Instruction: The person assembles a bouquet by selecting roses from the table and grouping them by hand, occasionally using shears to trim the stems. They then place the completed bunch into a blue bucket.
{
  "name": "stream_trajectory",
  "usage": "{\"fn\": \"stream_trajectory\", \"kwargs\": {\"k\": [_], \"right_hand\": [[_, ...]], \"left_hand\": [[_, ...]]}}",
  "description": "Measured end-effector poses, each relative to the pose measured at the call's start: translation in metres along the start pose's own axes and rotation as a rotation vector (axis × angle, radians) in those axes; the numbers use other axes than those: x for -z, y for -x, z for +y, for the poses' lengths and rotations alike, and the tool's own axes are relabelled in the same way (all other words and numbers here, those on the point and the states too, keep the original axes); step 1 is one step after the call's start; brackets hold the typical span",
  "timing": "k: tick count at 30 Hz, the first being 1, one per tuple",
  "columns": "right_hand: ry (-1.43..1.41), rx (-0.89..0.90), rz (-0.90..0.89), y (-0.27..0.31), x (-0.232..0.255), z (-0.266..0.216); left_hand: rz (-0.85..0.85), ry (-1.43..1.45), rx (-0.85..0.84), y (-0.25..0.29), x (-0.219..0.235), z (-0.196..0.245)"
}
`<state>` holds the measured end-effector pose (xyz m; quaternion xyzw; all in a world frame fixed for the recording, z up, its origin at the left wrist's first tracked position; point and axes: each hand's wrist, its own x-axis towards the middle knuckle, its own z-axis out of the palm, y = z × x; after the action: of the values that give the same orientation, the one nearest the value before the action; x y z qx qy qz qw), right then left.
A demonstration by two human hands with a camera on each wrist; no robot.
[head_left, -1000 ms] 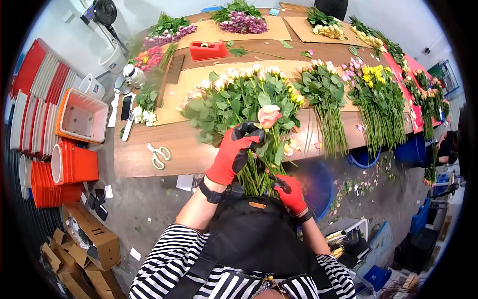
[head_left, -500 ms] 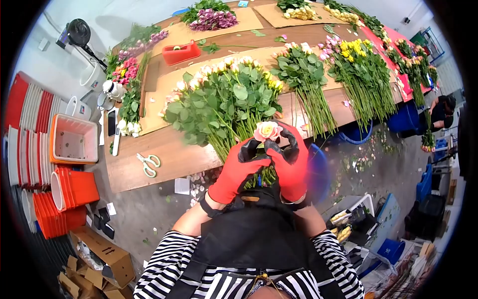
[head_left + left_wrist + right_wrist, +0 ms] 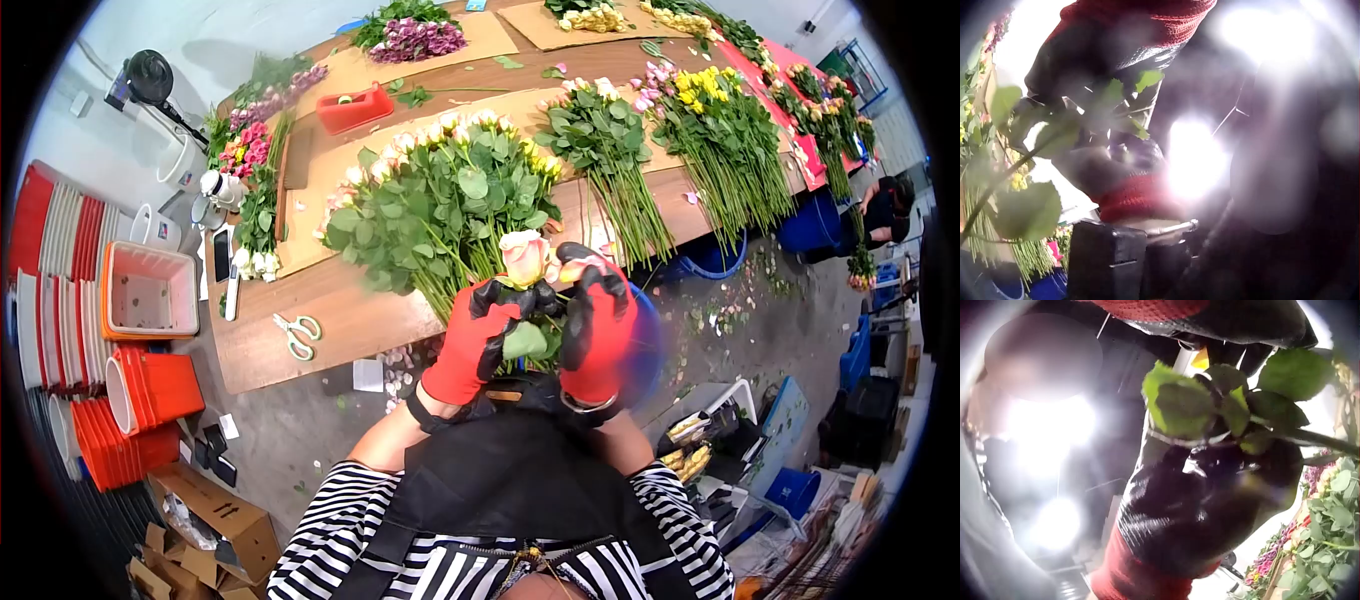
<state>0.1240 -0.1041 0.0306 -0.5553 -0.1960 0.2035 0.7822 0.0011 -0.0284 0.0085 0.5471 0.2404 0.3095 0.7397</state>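
A single peach-and-cream rose (image 3: 525, 257) stands upright in front of my chest. My left hand (image 3: 482, 335), in a red glove with black fingers, grips its stem just under the bloom, with a green leaf (image 3: 524, 341) showing below the fingers. My right hand (image 3: 592, 318), gloved the same way, curls its fingers (image 3: 580, 258) against the bloom's right side and pinches an outer petal. In the right wrist view the left glove (image 3: 1204, 506) is wrapped round the leafy stem (image 3: 1310, 439). The left wrist view is glare-washed, showing only gloves and leaves (image 3: 1029, 209).
A big pile of leafy roses (image 3: 440, 200) lies on the wooden table (image 3: 340, 325), with more bunches (image 3: 730, 140) to the right. Scissors (image 3: 297, 333) lie near the front edge. Orange bins (image 3: 150, 385) and a crate (image 3: 150, 290) stand left, a blue bucket (image 3: 712, 266) right.
My right hand rose from low on the stems to the bloom, then shifted to its right side. The left hand slid down the stem, and the rose sits slightly higher.
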Motion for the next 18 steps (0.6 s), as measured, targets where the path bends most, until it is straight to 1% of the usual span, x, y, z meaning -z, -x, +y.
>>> {"fn": "stream_trajectory", "kwargs": {"k": [1,3,5,6,9,10,12,13,14,16,18], "right_hand": [[0.093,0.07,-0.074,-0.004,0.007,-0.005],[-0.01,-0.029,-0.042,-0.007,0.002,-0.021],[0.094,-0.009,-0.136,-0.009,0.008,-0.03],[0.146,0.0,-0.179,-0.01,0.012,-0.034],[0.136,0.002,-0.365,-0.015,0.007,-0.051],[0.299,0.015,-0.336,-0.015,0.004,-0.048],[0.17,-0.103,-0.256,-0.011,0.004,-0.04],[0.106,-0.162,-0.219,-0.01,0.005,-0.035],[0.106,-0.066,-0.249,-0.011,0.008,-0.026],[-0.244,-0.29,-0.178,-0.005,0.014,-0.008],[-0.398,-0.235,-0.238,-0.009,0.016,0.006]], "left_hand": [[0.01,-0.064,0.028,0.002,0.002,0.0],[0.036,-0.034,0.104,0.003,0.005,0.0],[0.064,0.153,0.205,0.003,0.004,-0.001],[0.034,0.126,0.205,0.002,0.007,-0.004],[-0.066,0.219,0.245,0.0,0.01,-0.007],[-0.091,0.209,0.248,-0.001,0.012,-0.008],[-0.134,0.19,0.253,-0.003,0.015,-0.01],[-0.126,0.216,0.267,-0.003,0.014,-0.008],[-0.115,0.242,0.28,-0.001,0.012,-0.004],[-0.075,0.3,0.302,0.003,0.01,-0.002],[-0.019,0.362,0.315,0.009,0.008,-0.005]]}}
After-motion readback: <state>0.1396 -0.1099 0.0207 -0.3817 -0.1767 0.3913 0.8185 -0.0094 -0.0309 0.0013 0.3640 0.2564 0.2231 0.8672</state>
